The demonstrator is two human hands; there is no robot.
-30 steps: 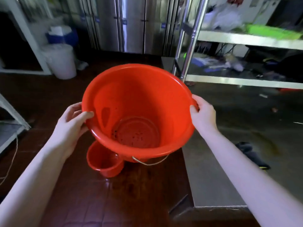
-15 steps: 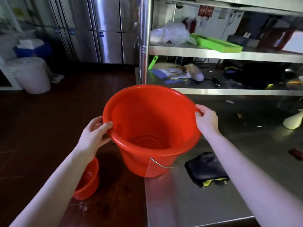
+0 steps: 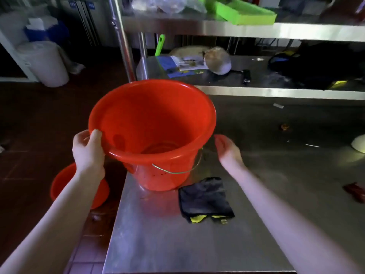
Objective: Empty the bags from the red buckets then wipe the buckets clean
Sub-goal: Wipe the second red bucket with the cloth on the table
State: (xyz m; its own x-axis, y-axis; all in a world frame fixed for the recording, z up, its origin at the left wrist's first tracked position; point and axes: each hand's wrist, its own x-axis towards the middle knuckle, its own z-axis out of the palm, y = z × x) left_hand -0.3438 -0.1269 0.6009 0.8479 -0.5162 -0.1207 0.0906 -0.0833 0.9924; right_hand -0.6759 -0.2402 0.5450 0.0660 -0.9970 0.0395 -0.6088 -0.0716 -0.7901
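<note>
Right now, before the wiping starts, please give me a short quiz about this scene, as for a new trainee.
1. True or false: the right hand grips the large red bucket.
2. Where does the dark cloth lie? A) inside the bucket B) on the steel table, beside the bucket C) on the floor
3. Fill in: the second red bucket stands on the ____.
Key: 1 false: it is open and apart from the bucket; the left hand grips the rim. 2 B. 3 floor.
</note>
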